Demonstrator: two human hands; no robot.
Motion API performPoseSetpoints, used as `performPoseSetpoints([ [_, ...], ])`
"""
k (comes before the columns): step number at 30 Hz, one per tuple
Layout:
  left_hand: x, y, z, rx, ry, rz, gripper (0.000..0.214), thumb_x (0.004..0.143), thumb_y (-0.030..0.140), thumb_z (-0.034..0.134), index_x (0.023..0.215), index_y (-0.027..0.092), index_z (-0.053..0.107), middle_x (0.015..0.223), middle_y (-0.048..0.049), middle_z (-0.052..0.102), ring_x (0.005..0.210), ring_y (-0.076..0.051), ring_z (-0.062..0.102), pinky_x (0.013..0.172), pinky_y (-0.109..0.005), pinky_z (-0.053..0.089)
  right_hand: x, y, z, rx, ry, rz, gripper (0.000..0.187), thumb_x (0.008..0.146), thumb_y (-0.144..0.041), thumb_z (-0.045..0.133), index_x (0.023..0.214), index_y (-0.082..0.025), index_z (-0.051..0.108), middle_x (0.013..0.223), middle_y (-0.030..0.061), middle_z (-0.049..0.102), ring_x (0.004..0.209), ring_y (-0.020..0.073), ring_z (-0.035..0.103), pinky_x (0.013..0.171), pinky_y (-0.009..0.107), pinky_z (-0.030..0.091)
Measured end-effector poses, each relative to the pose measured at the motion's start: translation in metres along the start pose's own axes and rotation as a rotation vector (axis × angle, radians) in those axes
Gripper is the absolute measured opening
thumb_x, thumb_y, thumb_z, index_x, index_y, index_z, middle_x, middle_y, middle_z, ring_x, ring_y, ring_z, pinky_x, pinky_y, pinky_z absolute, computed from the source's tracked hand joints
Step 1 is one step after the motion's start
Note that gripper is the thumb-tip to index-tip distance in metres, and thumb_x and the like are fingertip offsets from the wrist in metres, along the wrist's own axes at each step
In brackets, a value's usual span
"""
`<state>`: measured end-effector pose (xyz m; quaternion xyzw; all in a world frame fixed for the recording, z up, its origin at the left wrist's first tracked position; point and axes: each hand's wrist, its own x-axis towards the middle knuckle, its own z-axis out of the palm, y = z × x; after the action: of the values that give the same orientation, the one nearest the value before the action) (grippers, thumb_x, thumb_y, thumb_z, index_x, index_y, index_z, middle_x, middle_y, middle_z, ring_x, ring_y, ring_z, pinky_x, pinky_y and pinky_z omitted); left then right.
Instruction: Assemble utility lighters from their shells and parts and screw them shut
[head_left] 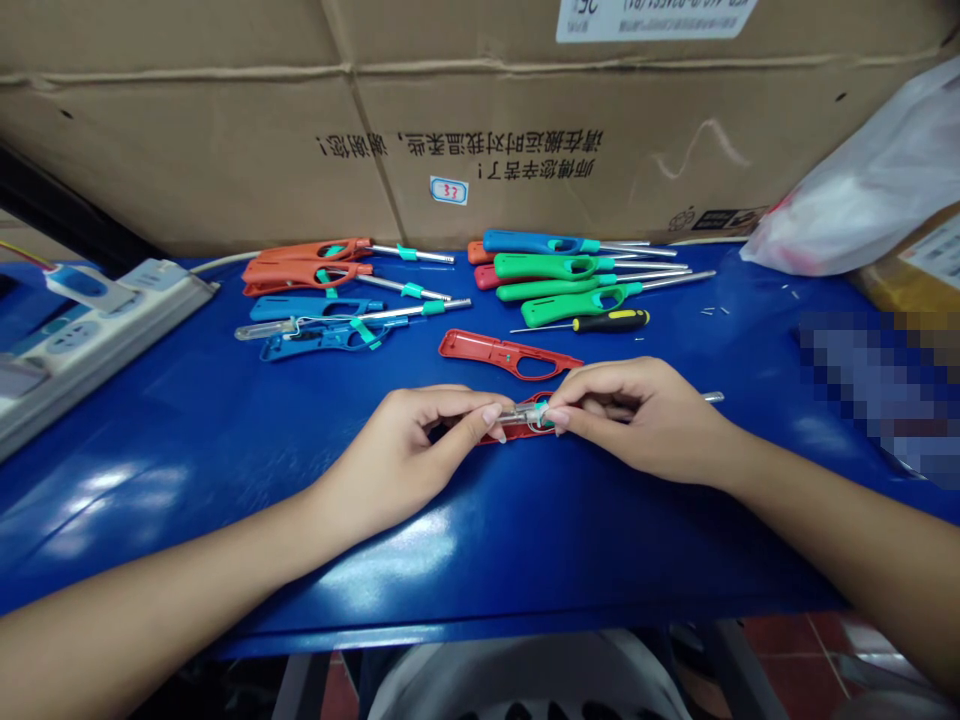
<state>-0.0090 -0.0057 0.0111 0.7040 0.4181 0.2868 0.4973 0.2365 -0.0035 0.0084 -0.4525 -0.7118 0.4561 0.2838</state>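
Near the middle of the blue table, my left hand point(412, 440) pinches the left end of a clear lighter fuel tank point(516, 412) between thumb and fingertips. At the tank's other end, my right hand point(645, 415) has thumb and forefinger closed by a small teal part point(541, 410) with a thin wire. Beneath both sets of fingertips lies a red lighter handle half point(510, 434), partly covered. A metal tube tip point(714, 397) pokes out beyond my right hand. Just behind, another red handle half point(487, 350) rests with its inner side up.
Orange lighters point(300, 268) and opened blue lighter parts point(322, 335) lie at back left. Several closed lighters, including green ones point(544, 266), lie back right beside a black-yellow screwdriver point(611, 321). A power strip point(112, 330), cardboard box point(247, 150) and plastic bag point(855, 190) border the table.
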Motion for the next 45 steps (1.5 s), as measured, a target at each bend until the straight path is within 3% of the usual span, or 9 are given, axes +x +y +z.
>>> performPoseSetpoints([
  [14,-0.001,0.000,-0.001,0.035,-0.003,0.035,0.021,0.099,0.032,0.063,0.098,0.018,0.079,0.100,-0.0033,0.079,0.091,-0.017,0.073,0.086,-0.026,0.054,-0.002,-0.005,0.000,-0.011,0.011,0.012,0.018,0.086,-0.029,0.068,0.090,-0.014,0.078,0.055,-0.0056,0.043,0.049,0.0069,0.034,0.044,0.024,0.025],
  [19,-0.001,0.001,-0.001,0.062,-0.008,0.064,0.021,0.100,0.028,0.062,0.105,0.019,0.080,0.100,-0.0019,0.079,0.090,-0.015,0.073,0.086,-0.024,0.053,-0.002,-0.002,0.001,-0.005,0.013,0.042,0.021,0.090,-0.033,0.066,0.091,-0.016,0.079,0.062,-0.0014,0.053,0.055,0.0094,0.042,0.049,0.025,0.033],
  [26,-0.001,-0.002,-0.001,0.042,0.011,0.063,0.021,0.099,0.029,0.062,0.105,0.019,0.080,0.103,-0.0024,0.080,0.091,-0.016,0.074,0.086,-0.026,0.055,0.000,-0.004,-0.001,0.008,0.017,0.032,0.018,0.087,-0.030,0.068,0.085,-0.015,0.077,0.056,-0.0035,0.050,0.049,0.0072,0.038,0.044,0.023,0.028],
  [32,0.001,-0.005,0.000,0.025,0.010,0.067,0.020,0.099,0.028,0.062,0.104,0.020,0.080,0.100,-0.0016,0.080,0.088,-0.015,0.074,0.082,-0.024,0.056,-0.001,0.001,0.000,-0.011,0.011,0.047,0.019,0.090,-0.033,0.067,0.090,-0.018,0.079,0.065,0.0007,0.061,0.056,0.0106,0.047,0.048,0.024,0.036],
  [38,0.001,-0.003,-0.005,0.081,-0.014,0.059,0.022,0.101,0.032,0.060,0.102,0.021,0.080,0.100,-0.0013,0.079,0.092,-0.017,0.074,0.085,-0.027,0.055,-0.002,-0.001,0.002,-0.176,0.069,-0.089,0.012,0.090,-0.026,0.067,0.087,-0.019,0.077,0.063,-0.0017,0.060,0.052,0.0089,0.043,0.047,0.025,0.033],
  [42,0.001,-0.003,-0.010,0.293,-0.012,0.104,0.023,0.101,0.030,0.058,0.109,0.025,0.080,0.103,-0.0004,0.079,0.095,-0.018,0.071,0.084,-0.030,0.054,-0.003,0.001,0.001,-0.333,0.129,-0.247,0.012,0.086,-0.017,0.067,0.096,-0.019,0.074,0.084,0.0001,0.065,0.056,0.0074,0.044,0.051,0.025,0.035],
  [45,0.001,-0.004,-0.013,0.387,-0.031,0.131,0.023,0.099,0.028,0.059,0.109,0.027,0.079,0.101,0.0008,0.080,0.094,-0.018,0.070,0.083,-0.030,0.054,-0.001,0.006,0.001,-0.380,0.146,-0.287,0.014,0.088,-0.014,0.065,0.099,-0.020,0.072,0.090,0.0001,0.065,0.059,0.0077,0.044,0.054,0.025,0.037],
])
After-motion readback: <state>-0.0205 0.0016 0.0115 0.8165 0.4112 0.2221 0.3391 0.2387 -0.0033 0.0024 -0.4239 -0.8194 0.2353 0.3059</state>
